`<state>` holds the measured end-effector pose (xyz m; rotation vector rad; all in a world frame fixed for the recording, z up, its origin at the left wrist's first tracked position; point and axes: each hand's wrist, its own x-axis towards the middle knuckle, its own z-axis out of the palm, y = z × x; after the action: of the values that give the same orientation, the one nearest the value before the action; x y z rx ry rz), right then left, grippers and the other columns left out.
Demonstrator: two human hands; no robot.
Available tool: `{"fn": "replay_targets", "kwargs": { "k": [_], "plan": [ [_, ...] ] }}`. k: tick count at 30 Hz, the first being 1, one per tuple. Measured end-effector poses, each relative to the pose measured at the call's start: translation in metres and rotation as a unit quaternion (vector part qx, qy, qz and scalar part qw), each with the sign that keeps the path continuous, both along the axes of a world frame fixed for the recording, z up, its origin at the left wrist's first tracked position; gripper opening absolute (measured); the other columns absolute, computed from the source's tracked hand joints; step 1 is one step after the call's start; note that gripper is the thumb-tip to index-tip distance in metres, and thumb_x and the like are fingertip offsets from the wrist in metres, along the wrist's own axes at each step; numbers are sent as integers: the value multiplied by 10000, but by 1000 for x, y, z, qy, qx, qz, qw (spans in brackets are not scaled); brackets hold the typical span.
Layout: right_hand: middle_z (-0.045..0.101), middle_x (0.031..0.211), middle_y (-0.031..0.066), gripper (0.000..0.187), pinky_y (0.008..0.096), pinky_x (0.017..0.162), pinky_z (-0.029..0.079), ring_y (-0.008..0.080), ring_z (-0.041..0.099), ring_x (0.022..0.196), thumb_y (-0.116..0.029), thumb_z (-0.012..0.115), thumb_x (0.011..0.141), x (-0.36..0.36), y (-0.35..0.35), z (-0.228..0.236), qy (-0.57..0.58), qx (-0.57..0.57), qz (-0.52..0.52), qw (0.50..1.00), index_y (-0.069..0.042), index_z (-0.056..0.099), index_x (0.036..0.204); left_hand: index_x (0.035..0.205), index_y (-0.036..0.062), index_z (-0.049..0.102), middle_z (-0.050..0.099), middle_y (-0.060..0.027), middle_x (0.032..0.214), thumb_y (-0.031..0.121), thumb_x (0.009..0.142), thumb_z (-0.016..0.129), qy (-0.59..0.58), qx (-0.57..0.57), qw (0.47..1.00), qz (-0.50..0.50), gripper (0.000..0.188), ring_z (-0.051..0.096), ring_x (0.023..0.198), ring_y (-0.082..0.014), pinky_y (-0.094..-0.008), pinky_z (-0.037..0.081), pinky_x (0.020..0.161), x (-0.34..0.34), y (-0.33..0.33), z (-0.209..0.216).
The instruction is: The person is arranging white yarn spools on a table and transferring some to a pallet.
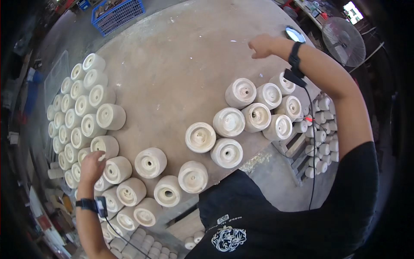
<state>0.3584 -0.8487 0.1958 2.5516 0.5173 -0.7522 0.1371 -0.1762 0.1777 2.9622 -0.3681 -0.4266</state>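
Observation:
My left hand (91,167) is closed over the near left group of cream cylinders, with a small pale bit showing at its fingertips. Closest to it are a cylinder (105,146) just beyond and another cylinder (117,169) on its right. Each cylinder has a round recess in its top face, many with a centre hole. My right hand (261,45) hangs over the far right of the table, fingers curled; whatever they may hold is hidden. Nearer me stands the right group of cylinders, including one cylinder (240,93) below that hand.
The large brown table (172,73) has a curved far edge. Beyond it stands a blue crate (117,16). A round shiny object (295,34) lies by my right forearm. At right are a fan (343,41) and stacked cylinders (321,136). Cables run from both wrist straps.

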Motion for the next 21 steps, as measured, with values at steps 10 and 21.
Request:
{"fn": "replay_targets", "kwargs": {
  "k": [10, 21],
  "plan": [
    [518, 1285, 339, 944, 514, 959, 472, 471, 573, 1137, -622, 732, 717, -129, 74, -116, 114, 115, 2, 987, -142, 423, 1469, 1231, 72, 603, 697, -205, 1036, 341, 918, 605, 32, -67, 983, 170, 413, 665, 996, -354, -444, 509, 880, 33, -34, -84],
    [525, 1189, 368, 461, 505, 983, 447, 482, 534, 1114, -482, 669, 822, -139, 58, -147, 86, 171, -30, 981, -104, 734, 1077, 1299, 33, 554, 608, -236, 1201, 477, 935, 542, 52, -187, 962, 193, 575, 555, 1151, -399, -476, 433, 993, -57, -87, -153]
  ]
}}
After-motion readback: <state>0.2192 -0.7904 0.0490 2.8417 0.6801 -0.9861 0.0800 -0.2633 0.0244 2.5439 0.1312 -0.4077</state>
